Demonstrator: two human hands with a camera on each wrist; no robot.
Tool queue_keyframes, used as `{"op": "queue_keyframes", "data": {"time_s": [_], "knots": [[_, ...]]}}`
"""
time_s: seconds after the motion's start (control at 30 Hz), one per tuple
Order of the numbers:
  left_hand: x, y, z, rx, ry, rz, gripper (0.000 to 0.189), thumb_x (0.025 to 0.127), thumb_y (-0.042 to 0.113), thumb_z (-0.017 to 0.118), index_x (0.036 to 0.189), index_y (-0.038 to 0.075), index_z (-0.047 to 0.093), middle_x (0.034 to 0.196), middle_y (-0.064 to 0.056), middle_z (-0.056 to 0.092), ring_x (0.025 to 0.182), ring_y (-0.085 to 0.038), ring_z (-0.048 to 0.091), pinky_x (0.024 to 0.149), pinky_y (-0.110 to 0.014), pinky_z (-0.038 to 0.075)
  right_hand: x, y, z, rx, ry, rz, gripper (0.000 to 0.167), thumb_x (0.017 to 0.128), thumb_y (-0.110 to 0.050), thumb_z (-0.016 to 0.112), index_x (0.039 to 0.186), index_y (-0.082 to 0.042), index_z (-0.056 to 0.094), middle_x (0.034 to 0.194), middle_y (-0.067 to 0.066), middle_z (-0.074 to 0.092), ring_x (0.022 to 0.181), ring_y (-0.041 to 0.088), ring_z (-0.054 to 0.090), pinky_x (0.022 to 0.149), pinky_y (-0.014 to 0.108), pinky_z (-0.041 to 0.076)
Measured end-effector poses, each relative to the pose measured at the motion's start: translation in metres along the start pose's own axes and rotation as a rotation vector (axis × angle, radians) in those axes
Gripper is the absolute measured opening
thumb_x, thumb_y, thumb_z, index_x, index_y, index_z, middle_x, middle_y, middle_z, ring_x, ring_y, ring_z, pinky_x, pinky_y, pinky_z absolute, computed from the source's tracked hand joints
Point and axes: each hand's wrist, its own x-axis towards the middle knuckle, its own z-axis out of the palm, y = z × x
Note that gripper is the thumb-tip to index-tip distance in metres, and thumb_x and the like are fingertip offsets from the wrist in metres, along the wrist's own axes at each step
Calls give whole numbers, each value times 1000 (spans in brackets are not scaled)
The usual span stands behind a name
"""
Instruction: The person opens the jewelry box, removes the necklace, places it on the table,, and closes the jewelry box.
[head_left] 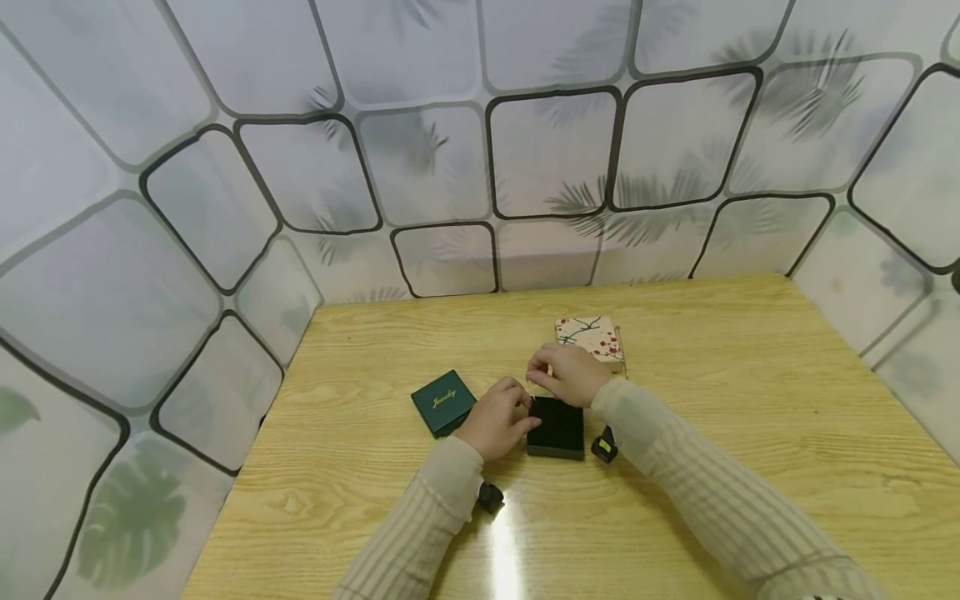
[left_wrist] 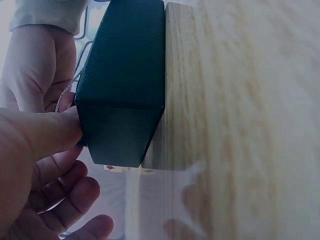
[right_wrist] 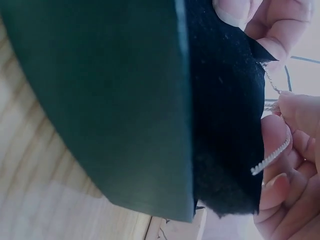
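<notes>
A dark green jewelry box (head_left: 555, 454) sits open on the table, lined with a black fuzzy insert (right_wrist: 225, 110). My left hand (head_left: 495, 421) is at the box's left side; its thumb and finger pinch a raised corner of the insert. Above the far edge of the box, my right hand (head_left: 572, 375) pinches a thin silver chain (right_wrist: 272, 157). One end of the chain hangs over the right fingers, and another stretch runs to the insert's raised corner. Where the chain passes behind the insert is hidden.
Left of the box lies its green lid (head_left: 444, 402), with gold "Jewelry" lettering. A cream box with red blossoms (head_left: 591, 337) stands behind my right hand. Under them is a wood-grain table (head_left: 360, 492), with a patterned curtain (head_left: 555, 150) around its back and sides.
</notes>
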Motion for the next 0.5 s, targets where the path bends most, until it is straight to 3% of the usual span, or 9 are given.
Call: {"op": "queue_keyframes", "data": {"time_s": [0.5], "knots": [[0,-1,0,0,-1,44,16,90,16,70,97,4,63,100,-2,53,90,-15,54,78,-26,49,10,-2,-1,-49,-44,15,12,97,-27,60,92,-18,66,86,-8,58,66,5,52,67,28,49]]}}
